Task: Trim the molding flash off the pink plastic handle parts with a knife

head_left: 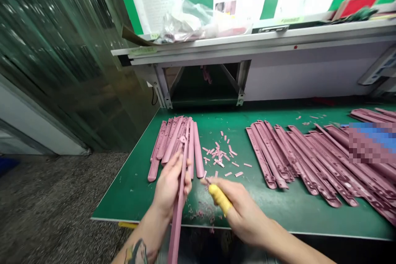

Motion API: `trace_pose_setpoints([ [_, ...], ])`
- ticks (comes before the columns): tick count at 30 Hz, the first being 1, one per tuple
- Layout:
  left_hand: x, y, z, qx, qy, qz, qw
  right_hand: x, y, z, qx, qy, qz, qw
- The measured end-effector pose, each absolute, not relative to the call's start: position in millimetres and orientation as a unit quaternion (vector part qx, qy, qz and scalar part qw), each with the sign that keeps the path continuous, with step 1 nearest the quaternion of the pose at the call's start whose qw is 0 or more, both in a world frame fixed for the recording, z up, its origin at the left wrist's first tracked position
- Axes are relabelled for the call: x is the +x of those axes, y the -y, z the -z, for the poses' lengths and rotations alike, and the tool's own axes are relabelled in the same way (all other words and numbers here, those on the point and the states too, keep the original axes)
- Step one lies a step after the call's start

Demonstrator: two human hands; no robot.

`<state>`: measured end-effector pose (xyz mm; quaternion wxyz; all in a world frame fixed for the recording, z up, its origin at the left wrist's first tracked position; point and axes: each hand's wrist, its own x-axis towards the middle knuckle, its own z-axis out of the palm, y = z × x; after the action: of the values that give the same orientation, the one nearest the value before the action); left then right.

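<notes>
Your left hand (168, 185) holds one long pink strip (179, 210) over the near edge of the green bench (136, 189). The strip's long axis runs near to far: its near end drops below the bench edge towards you, and its far end points away, tilted slightly right, ending just over the small pile of pink strips (175, 142) on the left of the bench. Your left fingers are curled closed around the strip about midway along it, with the thumb on the right side and the other fingers on the left.

Your right hand (241, 210) sits just right of the strip, near the bench edge. A yellow finger cot (219, 199) covers one finger. The fingers are pinched together on a small tool (206, 181) whose tip points left towards the strip; the tool itself is too small to identify. The tip is close to the strip, but you cannot tell whether it touches.

Small pink offcuts (221, 156) lie scattered on the bench between the left pile and a large row of pink strips (309, 161) on the right, which lie angled from far left to near right. Fine pink shavings (199, 212) lie on the bench between your hands. A white shelf (278, 39) carrying a clear plastic bag (192, 22) runs across the far side.
</notes>
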<state>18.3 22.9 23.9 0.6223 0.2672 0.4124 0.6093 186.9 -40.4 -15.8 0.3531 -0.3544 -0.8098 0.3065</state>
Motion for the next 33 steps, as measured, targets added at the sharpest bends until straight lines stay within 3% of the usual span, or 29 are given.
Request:
trace_pose_setpoints([
  [3,28.6,5.8,-20.9,0.272,-0.416,-0.567,0.657,192.1,3.8,-28.1,-0.380,0.755,-0.313,0.434],
  [6,37.5,23.7,-21.7,0.280,-0.403,-0.545,0.680,182.9,-12.9,-45.6,-0.400,0.744,-0.273,0.461],
  [21,44.8,34.2,-22.1,0.287,-0.397,-0.584,0.647,168.4,-2.8,-43.7,-0.456,0.731,-0.214,0.460],
  [33,40.6,35.5,-28.2,0.317,-0.422,-0.558,0.640,182.9,-4.4,-43.7,-0.484,0.773,-0.058,0.406],
])
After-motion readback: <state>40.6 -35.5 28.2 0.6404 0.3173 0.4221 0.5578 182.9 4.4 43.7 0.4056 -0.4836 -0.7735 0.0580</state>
